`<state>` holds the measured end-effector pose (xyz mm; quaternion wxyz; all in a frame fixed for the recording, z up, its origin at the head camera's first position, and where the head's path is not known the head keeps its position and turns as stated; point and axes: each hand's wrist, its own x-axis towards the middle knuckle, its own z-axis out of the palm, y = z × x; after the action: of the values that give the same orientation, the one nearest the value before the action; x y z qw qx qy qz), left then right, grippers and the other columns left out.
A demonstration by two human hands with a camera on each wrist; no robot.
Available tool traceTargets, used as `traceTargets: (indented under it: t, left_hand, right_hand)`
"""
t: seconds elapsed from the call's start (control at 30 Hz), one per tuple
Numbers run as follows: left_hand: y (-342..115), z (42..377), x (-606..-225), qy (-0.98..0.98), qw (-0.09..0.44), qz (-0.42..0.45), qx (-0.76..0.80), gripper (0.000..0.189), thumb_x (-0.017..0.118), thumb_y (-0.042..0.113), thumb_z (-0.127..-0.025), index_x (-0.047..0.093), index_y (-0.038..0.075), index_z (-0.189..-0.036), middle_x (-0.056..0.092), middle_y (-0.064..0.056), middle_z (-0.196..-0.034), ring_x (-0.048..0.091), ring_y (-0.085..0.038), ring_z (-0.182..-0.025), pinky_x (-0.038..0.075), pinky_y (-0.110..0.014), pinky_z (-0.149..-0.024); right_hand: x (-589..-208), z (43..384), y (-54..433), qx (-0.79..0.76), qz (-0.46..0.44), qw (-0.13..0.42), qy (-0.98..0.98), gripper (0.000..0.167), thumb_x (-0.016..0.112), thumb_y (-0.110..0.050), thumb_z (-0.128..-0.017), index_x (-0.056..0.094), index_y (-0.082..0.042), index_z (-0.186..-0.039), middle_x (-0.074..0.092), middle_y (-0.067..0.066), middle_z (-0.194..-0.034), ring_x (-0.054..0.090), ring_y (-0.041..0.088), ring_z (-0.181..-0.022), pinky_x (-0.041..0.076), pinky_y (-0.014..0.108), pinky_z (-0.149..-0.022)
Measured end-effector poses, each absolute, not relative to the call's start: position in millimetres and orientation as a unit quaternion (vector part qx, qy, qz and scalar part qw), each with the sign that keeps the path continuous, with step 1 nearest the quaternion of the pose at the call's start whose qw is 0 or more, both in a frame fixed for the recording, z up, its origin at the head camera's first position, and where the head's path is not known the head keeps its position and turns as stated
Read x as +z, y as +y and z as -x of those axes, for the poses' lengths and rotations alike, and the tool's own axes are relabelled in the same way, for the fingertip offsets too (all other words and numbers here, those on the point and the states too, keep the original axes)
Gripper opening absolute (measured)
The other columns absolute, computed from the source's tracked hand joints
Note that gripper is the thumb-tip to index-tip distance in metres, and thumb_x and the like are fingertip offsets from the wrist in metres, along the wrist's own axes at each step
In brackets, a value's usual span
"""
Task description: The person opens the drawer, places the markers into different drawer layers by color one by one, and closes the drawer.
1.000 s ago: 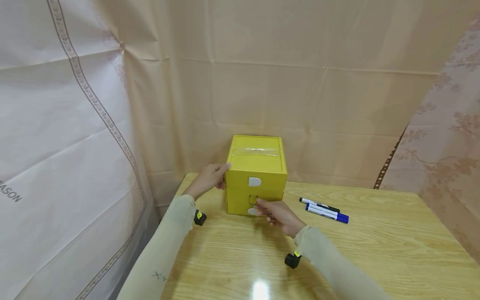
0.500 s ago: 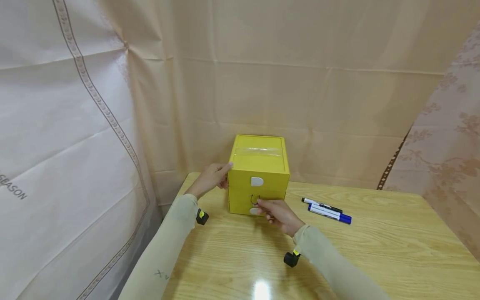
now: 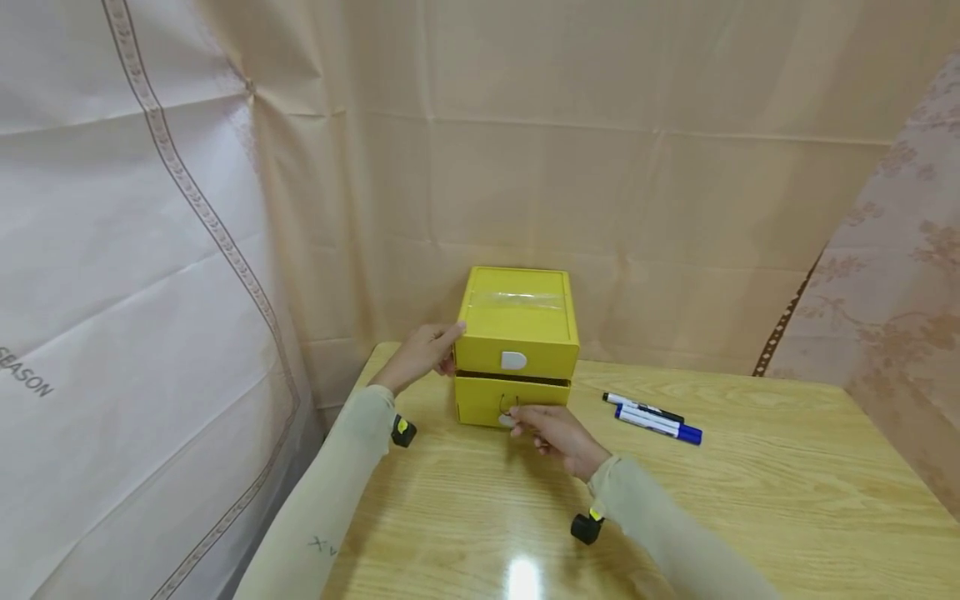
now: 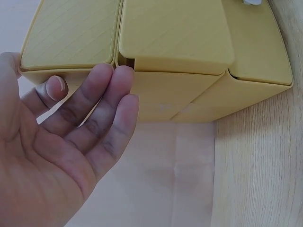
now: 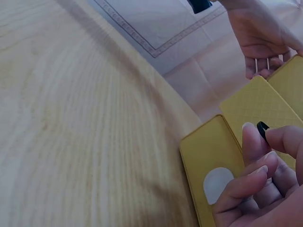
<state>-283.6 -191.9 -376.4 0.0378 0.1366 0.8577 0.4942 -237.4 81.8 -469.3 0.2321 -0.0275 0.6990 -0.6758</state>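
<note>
A yellow drawer box (image 3: 517, 321) stands against the back curtain, with clear tape across its top. Its left side is touched by my left hand (image 3: 423, 354), thumb at the top edge. The left wrist view shows the left hand's (image 4: 71, 132) fingertips lying along the side, fairly straight. At the front, my right hand (image 3: 558, 433) pinches the black pull loop (image 5: 262, 130) between thumb and index finger. The looped drawer (image 3: 480, 400) stands slightly out, a dark gap above it. Below it, the right wrist view shows a panel with a white tab (image 5: 218, 184).
Right of the box, a black-capped marker (image 3: 641, 407) and blue-capped markers (image 3: 660, 424) lie on the wooden table (image 3: 787, 483). Beige curtain (image 3: 637, 208) hangs close behind the box, and a pale curtain (image 3: 112, 333) hangs along the left.
The looped drawer has come forward a little, opening a dark gap above it. My right hand has shifted slightly with the loop; the left hand stays on the box's side.
</note>
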Motion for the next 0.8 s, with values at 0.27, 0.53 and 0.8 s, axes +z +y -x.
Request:
traceTargets:
  t: [0.27, 0.53, 0.8]
  left_hand:
    - [-192, 284, -377, 0.858, 0.036, -0.139, 0.494, 0.067, 0.044, 0.068, -0.102, 0.067, 0.006, -0.091, 0.068, -0.017, -0.08, 0.07, -0.037, -0.078, 0.06, -0.04, -0.072]
    - [-191, 285, -378, 0.853, 0.043, -0.145, 0.5, 0.065, 0.044, 0.066, -0.103, 0.069, 0.007, -0.094, 0.068, -0.017, -0.081, 0.069, -0.045, -0.084, 0.059, -0.051, -0.08]
    - [-192, 283, -378, 0.857, 0.042, -0.141, 0.494, 0.067, 0.043, 0.069, -0.102, 0.068, 0.007, -0.094, 0.068, -0.019, -0.084, 0.069, -0.044, -0.084, 0.059, -0.045, -0.078]
  right_hand:
    - [-470, 222, 85, -0.659, 0.039, 0.232, 0.714, 0.042, 0.072, -0.039, -0.097, 0.074, -0.007, -0.124, 0.076, 0.002, -0.089, 0.044, 0.006, -0.06, 0.038, 0.019, -0.054]
    - [-470, 207, 91, -0.644, 0.056, 0.246, 0.722, 0.046, 0.069, -0.043, -0.099, 0.072, -0.007, -0.128, 0.076, 0.003, -0.092, 0.043, 0.006, -0.06, 0.038, 0.018, -0.054]
    - [-468, 189, 90, -0.645, 0.061, 0.251, 0.719, 0.043, 0.069, -0.042, -0.099, 0.075, -0.009, -0.125, 0.075, -0.001, -0.087, 0.041, 0.008, -0.06, 0.035, 0.021, -0.054]
